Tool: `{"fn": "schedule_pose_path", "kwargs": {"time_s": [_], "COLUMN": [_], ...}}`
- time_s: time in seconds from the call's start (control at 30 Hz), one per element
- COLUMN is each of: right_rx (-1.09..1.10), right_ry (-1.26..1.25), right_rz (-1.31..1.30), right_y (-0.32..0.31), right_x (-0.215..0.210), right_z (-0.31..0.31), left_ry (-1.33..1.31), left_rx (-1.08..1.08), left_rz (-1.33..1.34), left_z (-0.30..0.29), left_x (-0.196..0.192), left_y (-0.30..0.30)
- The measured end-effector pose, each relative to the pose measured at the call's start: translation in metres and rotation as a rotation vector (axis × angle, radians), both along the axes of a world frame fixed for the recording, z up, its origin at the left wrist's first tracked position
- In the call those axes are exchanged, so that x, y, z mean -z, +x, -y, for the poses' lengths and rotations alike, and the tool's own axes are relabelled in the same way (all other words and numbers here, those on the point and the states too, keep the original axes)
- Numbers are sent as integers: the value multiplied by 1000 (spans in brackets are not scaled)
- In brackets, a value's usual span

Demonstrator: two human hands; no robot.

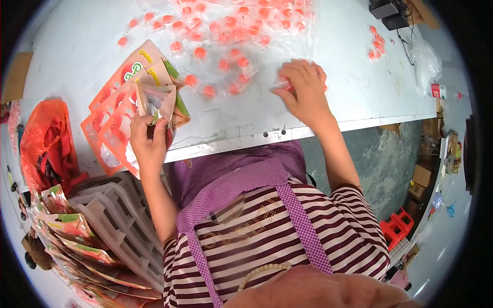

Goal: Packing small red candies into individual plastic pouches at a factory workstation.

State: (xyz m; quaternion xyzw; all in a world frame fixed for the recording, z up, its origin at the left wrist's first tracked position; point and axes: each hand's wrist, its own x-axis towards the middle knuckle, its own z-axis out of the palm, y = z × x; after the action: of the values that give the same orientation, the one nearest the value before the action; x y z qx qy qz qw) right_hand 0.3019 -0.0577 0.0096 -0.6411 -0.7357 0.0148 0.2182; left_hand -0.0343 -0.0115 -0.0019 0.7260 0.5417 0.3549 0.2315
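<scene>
My left hand (149,138) pinches the near side of a printed pouch (164,100), whose mouth gapes and shows a silvery inside. This pouch lies over several flat red-and-pink pouches (109,115) at the table's front left edge. My right hand (305,90) curls over a few small clear packets with round red pieces (285,83), resting on the tabletop; the fingers partly hide them. Loose packets of the same kind (224,64) lie spread between my hands, running up to a larger heap (231,32) on clear plastic at the far side.
A small group of red packets (377,43) lies at the table's far right, near black boxes with cables (395,19) and crumpled clear plastic (427,61). To my left are a red plastic bag (49,141), a pale plastic crate (115,220) and stacked filled pouches (77,241).
</scene>
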Motion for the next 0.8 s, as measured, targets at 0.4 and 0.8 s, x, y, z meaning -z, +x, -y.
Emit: {"fn": "schedule_pose_path", "kwargs": {"time_s": [0.4, 0.8], "right_rx": [-132, -92], "right_ry": [49, -19], "right_rz": [-23, -17], "right_y": [-37, -20], "right_x": [-3, -11], "right_z": [-38, -22], "left_ry": [-4, 80], "left_rx": [-1, 39], "left_rz": [19, -34], "left_z": [-1, -2], "left_x": [0, 0], "left_y": [4, 2]}}
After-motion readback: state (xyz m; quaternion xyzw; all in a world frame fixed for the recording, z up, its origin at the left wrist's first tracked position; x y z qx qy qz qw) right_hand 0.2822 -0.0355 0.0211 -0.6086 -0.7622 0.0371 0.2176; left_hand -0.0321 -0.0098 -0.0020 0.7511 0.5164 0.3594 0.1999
